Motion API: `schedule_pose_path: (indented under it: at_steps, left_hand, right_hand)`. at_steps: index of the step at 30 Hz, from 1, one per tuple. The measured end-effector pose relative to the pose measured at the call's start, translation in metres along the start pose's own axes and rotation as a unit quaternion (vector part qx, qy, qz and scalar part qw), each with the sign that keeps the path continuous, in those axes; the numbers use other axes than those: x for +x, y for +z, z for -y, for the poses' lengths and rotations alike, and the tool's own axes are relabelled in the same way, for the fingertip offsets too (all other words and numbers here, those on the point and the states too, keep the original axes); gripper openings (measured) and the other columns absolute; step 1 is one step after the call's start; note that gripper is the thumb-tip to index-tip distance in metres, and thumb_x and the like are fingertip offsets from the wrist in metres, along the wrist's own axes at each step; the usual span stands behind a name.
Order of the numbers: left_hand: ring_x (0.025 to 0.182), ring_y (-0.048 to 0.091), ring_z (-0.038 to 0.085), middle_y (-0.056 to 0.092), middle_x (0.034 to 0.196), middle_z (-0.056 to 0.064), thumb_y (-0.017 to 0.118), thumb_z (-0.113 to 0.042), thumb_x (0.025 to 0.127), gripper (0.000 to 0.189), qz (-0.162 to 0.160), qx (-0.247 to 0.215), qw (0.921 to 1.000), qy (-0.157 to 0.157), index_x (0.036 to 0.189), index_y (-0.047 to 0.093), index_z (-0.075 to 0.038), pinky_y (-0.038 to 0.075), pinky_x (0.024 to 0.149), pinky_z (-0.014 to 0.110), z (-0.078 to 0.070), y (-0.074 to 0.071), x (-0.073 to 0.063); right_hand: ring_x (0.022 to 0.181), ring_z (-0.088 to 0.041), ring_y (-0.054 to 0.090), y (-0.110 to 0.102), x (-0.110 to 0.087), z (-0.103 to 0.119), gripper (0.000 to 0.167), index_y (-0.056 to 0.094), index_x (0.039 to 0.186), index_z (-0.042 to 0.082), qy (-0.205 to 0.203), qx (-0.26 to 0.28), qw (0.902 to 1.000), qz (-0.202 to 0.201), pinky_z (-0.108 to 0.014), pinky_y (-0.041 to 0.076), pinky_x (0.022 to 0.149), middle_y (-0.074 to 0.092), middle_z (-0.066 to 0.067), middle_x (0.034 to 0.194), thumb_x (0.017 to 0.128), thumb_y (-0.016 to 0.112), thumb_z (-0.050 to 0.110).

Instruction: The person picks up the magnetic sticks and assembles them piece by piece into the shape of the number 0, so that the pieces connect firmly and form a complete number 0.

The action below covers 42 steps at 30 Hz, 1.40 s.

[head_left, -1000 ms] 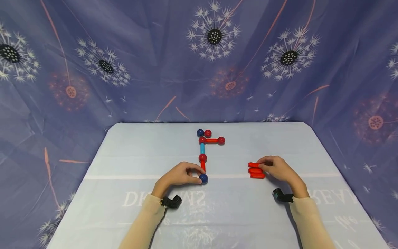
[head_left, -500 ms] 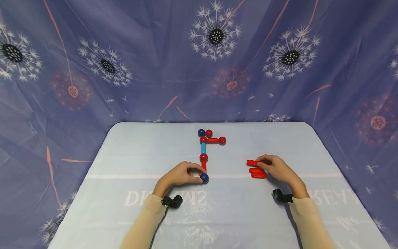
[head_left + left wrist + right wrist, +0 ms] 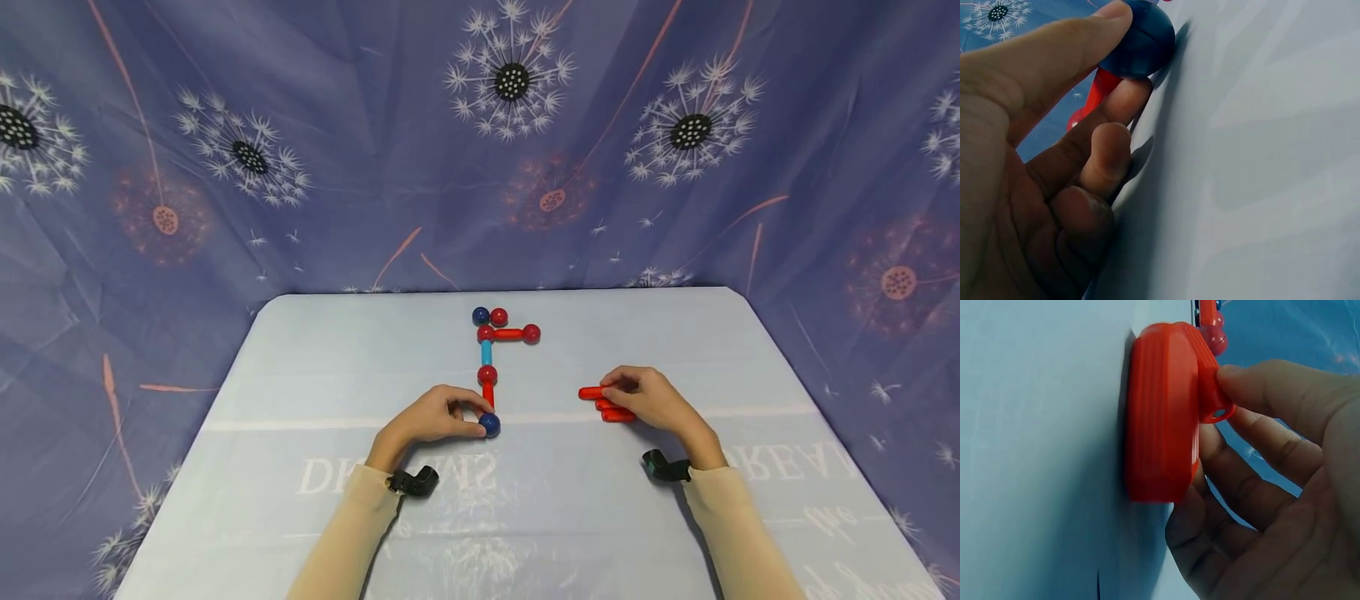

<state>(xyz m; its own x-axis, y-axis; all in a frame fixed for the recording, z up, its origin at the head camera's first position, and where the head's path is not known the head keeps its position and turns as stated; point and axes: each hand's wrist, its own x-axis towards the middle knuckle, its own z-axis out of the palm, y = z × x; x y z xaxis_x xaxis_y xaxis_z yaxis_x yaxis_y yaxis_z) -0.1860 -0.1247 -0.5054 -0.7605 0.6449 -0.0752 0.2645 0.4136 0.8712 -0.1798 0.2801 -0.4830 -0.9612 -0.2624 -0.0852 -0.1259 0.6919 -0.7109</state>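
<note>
My left hand [image 3: 435,414] pinches a dark blue ball [image 3: 489,426] between thumb and fingers, at the near end of a red rod [image 3: 488,393]. In the left wrist view the thumb lies on the blue ball [image 3: 1147,47], close over the table. That rod runs back to a red ball [image 3: 487,375], a light blue rod [image 3: 486,353] and another red ball [image 3: 485,334]. To the right, my right hand [image 3: 648,400] pinches a loose red rod [image 3: 1213,390] by one end. Two more red rods [image 3: 618,415] lie beneath that hand, partly covered by it.
From the far red ball a red rod [image 3: 508,335] points right to another red ball [image 3: 531,333]. Just behind sit a loose blue ball [image 3: 481,316] and a red ball [image 3: 498,317]. A patterned curtain [image 3: 360,167] hangs behind the white-covered table [image 3: 315,350].
My right hand has drawn the farthest of the three red rods away from the other two and moved it left. The left hand keeps its pinch on the blue ball.
</note>
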Motion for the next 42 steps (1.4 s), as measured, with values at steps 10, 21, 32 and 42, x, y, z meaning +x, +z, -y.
schedule_pose_path:
  at_steps: [10, 21, 32, 42]
  left_hand:
    - [0.068, 0.056, 0.009, 0.071, 0.095, -0.009, 0.084, -0.030, 0.087, 0.027, 0.000, 0.004, 1.0000, -0.008, 0.113, 0.078, -0.028, 0.048, 0.064, 0.024, 0.000, -0.001, -0.001]
    - [0.068, 0.056, 0.008, 0.072, 0.096, -0.008, 0.085, -0.029, 0.086, 0.029, 0.004, 0.002, 1.0000, -0.004, 0.114, 0.077, -0.028, 0.048, 0.064, 0.023, 0.000, -0.002, 0.000]
    - [0.068, 0.056, 0.007, 0.072, 0.097, -0.008, 0.084, -0.030, 0.087, 0.029, 0.005, 0.008, 0.9999, 0.004, 0.115, 0.077, -0.026, 0.048, 0.064, 0.023, 0.000, -0.003, 0.001]
    - [0.068, 0.055, 0.007, 0.072, 0.097, -0.009, 0.085, -0.030, 0.086, 0.030, 0.005, 0.015, 0.9999, 0.001, 0.115, 0.077, -0.028, 0.048, 0.064, 0.023, 0.000, -0.002, 0.002]
  right_hand:
    - [0.088, -0.021, 0.061, 0.008, 0.001, 0.011, 0.014, 0.077, 0.106, 0.013, 0.013, -0.001, 0.9999, -0.010, -0.031, 0.051, 0.071, 0.072, -0.006, 0.101, 0.092, 0.076, 0.018]
    - [0.057, -0.017, 0.054, 0.018, 0.002, 0.031, 0.010, 0.076, 0.102, 0.017, -0.012, 0.027, 0.9995, -0.011, -0.028, 0.046, 0.051, 0.070, -0.009, 0.105, 0.092, 0.077, 0.016]
    - [0.061, -0.017, 0.052, 0.032, 0.013, 0.050, 0.013, 0.076, 0.098, 0.021, -0.054, 0.042, 0.9976, 0.004, -0.028, 0.045, 0.055, 0.071, -0.007, 0.105, 0.090, 0.075, 0.011]
    - [0.078, -0.019, 0.061, 0.051, 0.013, 0.058, 0.011, 0.077, 0.096, 0.022, -0.081, 0.058, 0.9945, 0.032, -0.026, 0.050, 0.065, 0.074, 0.002, 0.099, 0.091, 0.076, 0.013]
